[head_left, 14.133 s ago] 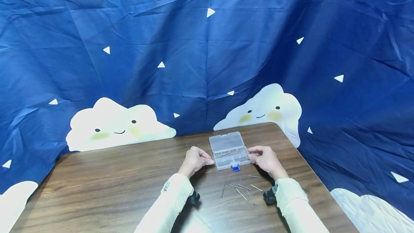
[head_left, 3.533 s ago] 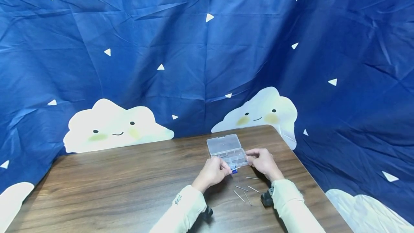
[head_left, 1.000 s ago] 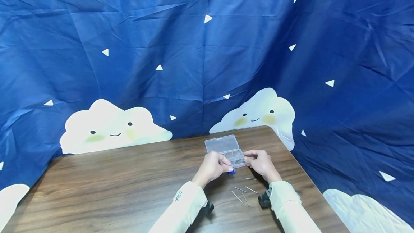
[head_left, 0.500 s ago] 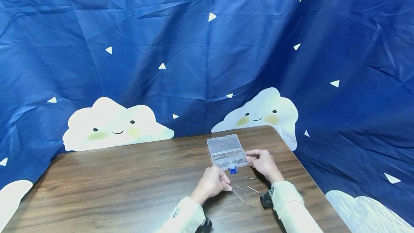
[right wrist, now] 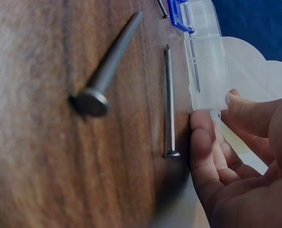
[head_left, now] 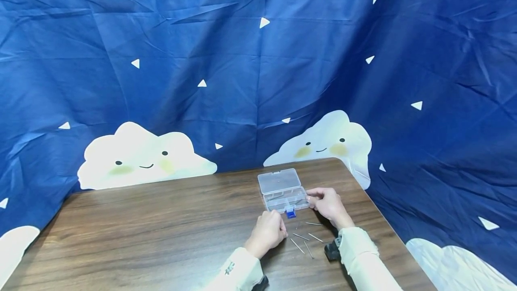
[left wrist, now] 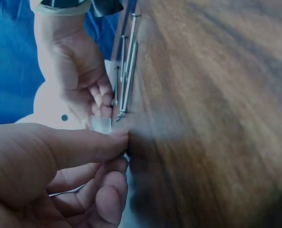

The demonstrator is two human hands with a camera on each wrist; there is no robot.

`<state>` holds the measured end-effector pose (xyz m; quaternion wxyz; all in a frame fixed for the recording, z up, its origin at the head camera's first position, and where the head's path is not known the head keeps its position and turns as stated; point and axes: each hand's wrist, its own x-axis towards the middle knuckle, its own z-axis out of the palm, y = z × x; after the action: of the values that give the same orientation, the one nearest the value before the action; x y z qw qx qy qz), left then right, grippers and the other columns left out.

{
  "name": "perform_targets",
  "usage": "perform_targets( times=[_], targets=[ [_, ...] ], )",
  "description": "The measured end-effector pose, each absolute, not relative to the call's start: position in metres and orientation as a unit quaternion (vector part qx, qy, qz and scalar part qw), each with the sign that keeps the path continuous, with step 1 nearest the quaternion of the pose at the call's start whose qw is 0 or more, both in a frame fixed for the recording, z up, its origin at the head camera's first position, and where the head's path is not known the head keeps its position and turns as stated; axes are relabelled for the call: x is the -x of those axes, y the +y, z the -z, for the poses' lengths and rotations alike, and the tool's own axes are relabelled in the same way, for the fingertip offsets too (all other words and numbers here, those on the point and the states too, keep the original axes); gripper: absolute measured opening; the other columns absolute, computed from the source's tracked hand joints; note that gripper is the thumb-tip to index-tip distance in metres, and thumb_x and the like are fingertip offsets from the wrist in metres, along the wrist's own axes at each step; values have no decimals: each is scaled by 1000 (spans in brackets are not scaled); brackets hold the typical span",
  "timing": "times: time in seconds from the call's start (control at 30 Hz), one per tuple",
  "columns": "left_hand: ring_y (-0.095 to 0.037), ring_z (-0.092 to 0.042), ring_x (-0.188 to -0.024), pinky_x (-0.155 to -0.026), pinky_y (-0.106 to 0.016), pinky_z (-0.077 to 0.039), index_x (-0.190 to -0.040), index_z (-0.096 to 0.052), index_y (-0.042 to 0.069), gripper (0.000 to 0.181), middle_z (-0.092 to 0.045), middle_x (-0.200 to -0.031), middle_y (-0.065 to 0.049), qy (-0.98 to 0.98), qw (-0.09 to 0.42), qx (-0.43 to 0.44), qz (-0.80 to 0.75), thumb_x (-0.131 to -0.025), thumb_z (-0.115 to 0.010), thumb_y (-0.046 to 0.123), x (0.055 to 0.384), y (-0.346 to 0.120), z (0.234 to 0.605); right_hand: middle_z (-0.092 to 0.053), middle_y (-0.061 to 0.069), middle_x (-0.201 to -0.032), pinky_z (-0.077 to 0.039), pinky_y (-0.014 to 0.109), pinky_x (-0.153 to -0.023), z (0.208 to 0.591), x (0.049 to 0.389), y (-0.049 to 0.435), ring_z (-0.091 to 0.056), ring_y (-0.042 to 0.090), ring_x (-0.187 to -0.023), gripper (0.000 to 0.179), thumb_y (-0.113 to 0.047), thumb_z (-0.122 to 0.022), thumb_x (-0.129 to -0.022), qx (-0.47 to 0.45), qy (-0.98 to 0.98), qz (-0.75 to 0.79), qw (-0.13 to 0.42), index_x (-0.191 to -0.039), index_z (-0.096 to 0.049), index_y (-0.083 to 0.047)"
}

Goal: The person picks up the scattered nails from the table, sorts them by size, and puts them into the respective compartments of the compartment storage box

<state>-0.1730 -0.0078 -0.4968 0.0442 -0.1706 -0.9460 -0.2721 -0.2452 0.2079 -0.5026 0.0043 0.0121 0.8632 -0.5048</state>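
Note:
A clear plastic compartment box (head_left: 279, 182) lies with its lid raised, a blue latch (head_left: 291, 213) at its front. Nails lie inside; one nail (right wrist: 195, 61) shows through the wall in the right wrist view. My right hand (head_left: 329, 205) pinches the box's right end between thumb and fingers. Several loose nails (head_left: 300, 236) are scattered on the table in front. Beside the leftmost one my left hand (head_left: 266, 230) rests low, thumb tip against the curled forefinger in the left wrist view. Whether a nail is between those fingertips is hidden.
The brown wooden table (head_left: 153, 228) ends at a rounded far right corner just behind the box. A blue curtain (head_left: 169, 66) with white clouds hangs beyond the edge. Black wrist devices (head_left: 332, 251) sit under both cuffs.
Earlier more nails lay loose, and the left hand held the box's left side. It has since been over the box front and come back towards the nails. The right hand stays on the box.

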Motion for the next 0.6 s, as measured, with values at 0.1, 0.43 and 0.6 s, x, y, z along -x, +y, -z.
perform_targets(
  times=[0.1,0.43,0.6],
  targets=[
    [-17,-56,-54,-52,-30,-49,-55,-56,18,26,-54,-59,6,-949,62,188,245,-71,-72,5,173,-9,498,-73,11,-85,-55,30,-66,503,246,208,-66,18,-72,21,-4,-71,-92,-9,862,508,1,-112,-73,2],
    [-8,-52,-58,-59,-26,-48,-59,-69,15,25,-59,-59,10,-935,-32,186,301,-84,-73,10,175,-14,489,-73,11,-83,-54,29,-65,502,245,208,-68,18,-71,22,-3,-70,-92,-3,863,505,4,-112,-72,4],
    [-7,-53,-60,-62,-26,-49,-71,-74,7,15,-66,-66,3,-890,-88,161,417,-82,-70,-1,179,-22,484,-73,12,-85,-55,29,-66,502,245,208,-67,18,-72,22,-3,-69,-92,-2,860,511,3,-113,-72,5]
  ],
)
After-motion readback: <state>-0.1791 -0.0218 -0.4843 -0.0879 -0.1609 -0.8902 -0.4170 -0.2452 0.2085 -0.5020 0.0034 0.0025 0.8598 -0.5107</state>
